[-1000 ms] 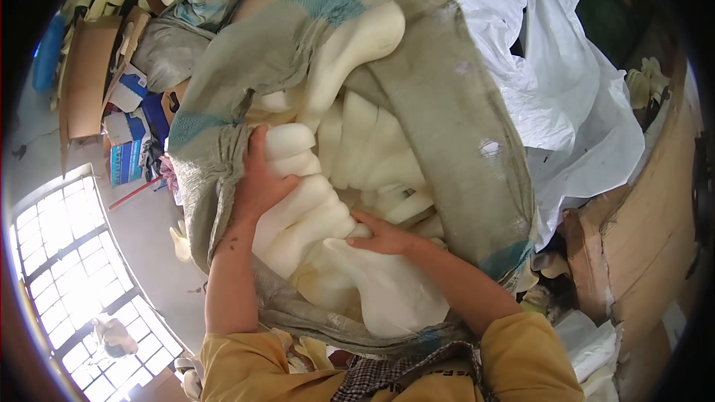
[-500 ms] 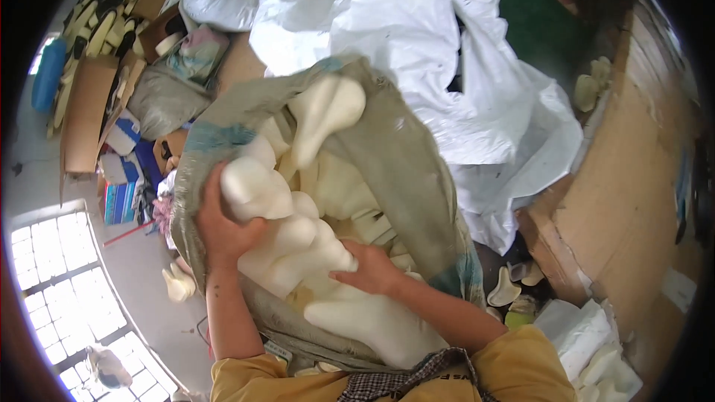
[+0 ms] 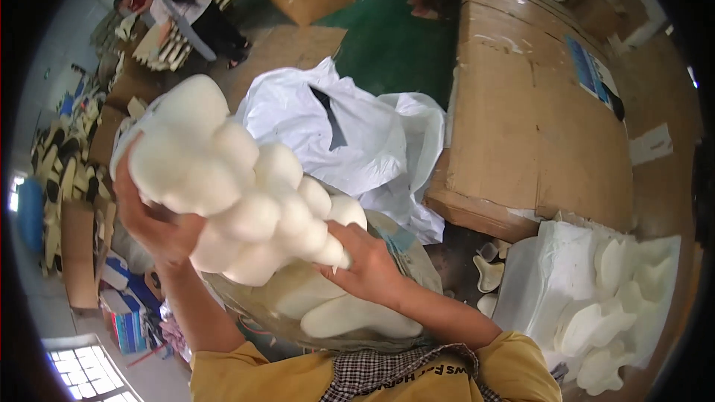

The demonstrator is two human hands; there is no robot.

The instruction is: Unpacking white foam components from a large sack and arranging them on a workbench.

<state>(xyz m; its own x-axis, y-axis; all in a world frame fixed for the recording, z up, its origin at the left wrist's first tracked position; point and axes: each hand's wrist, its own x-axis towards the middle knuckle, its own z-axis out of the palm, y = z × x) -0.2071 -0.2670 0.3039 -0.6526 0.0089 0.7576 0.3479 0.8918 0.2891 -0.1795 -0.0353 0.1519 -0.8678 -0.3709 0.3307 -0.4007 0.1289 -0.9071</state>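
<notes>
Between my two hands is a thick stack of cream-white, rounded molded foam pieces [image 3: 253, 197], tilted and raised over the sack. My left hand [image 3: 155, 227] wraps the left end of the stack, with its thumb against the near side. At the lower right end, my right hand [image 3: 363, 262] grips the narrow tips of the pieces, fingers closed. Below lies a grey-green woven sack [image 3: 421, 272], largely covered by the stack and my arms. Inside its mouth rests a long pale foam piece [image 3: 357, 318].
Beyond the sack spreads a white plastic sheet [image 3: 372, 138]. A large cardboard box [image 3: 514, 115] stands at the right, near loose foam pieces [image 3: 596, 327] on a white covering. Cartons [image 3: 80, 253] crowd the left side. Another person [image 3: 190, 7] is at the far left.
Both hands have lifted the foam stack up out of the sack and to the left. The view has shifted, showing more of the room, the large box and other people.
</notes>
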